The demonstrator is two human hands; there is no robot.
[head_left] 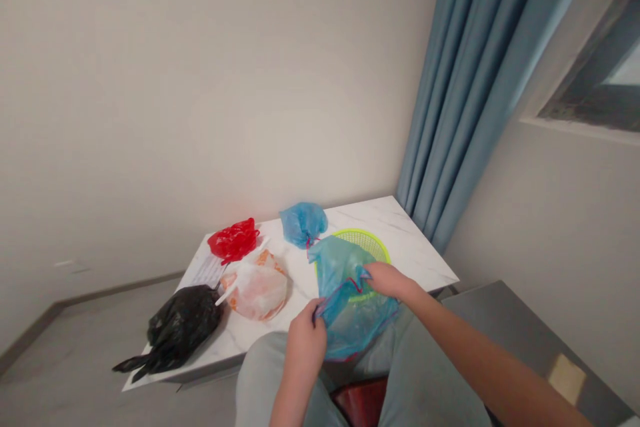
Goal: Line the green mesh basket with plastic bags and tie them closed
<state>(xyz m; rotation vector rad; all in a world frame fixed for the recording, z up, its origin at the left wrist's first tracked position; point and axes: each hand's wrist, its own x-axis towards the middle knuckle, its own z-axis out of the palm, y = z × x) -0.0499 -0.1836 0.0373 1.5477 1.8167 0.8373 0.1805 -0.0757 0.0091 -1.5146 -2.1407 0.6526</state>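
A thin, see-through blue plastic bag (345,327) with a reddish drawstring edge is stretched between my two hands. My left hand (306,337) pinches its edge on the near left. On the right, my right hand (387,280) grips the same edge. Part of the bag lies over a yellow-green mesh basket (367,237) on the table; the rest hangs toward my lap. Through the film the basket's rim shows faintly. Whether anything is inside the bag or the basket, I cannot tell.
On the white marbled table (415,250) sit a tied blue bag (303,223), a red bag (234,240), a white-and-orange bag (257,285) and a knotted black bag (183,327) at the left edge. A blue curtain (465,80) hangs behind the right side.
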